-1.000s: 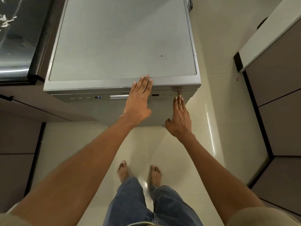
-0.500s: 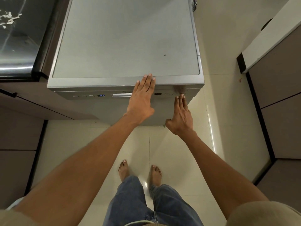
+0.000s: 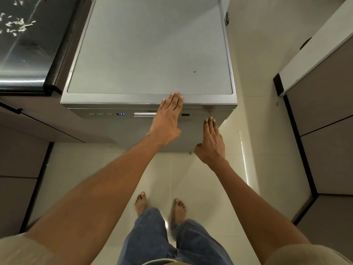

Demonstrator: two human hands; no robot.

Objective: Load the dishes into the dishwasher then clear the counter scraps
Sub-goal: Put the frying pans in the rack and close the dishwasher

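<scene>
A silver freestanding dishwasher (image 3: 149, 54) stands in front of me with its door closed. My left hand (image 3: 168, 115) lies flat with straight fingers over the top front edge and the control strip. My right hand (image 3: 211, 140) is flat too, its fingertips at the buttons near the right end of the panel. A small blue display (image 3: 121, 114) on the panel glows with digits. At the upper left, pale scraps (image 3: 17, 25) lie scattered on the dark glossy counter (image 3: 28, 60). No dishes are in view.
Dark cabinet fronts (image 3: 23, 150) run along the left below the counter. A light counter with brown cabinets (image 3: 324, 111) stands on the right. My bare feet are on the cream tiled floor (image 3: 107, 169) between them.
The panel display now reads different digits. Both hands stay flat against the dishwasher front; my view has tilted slightly.
</scene>
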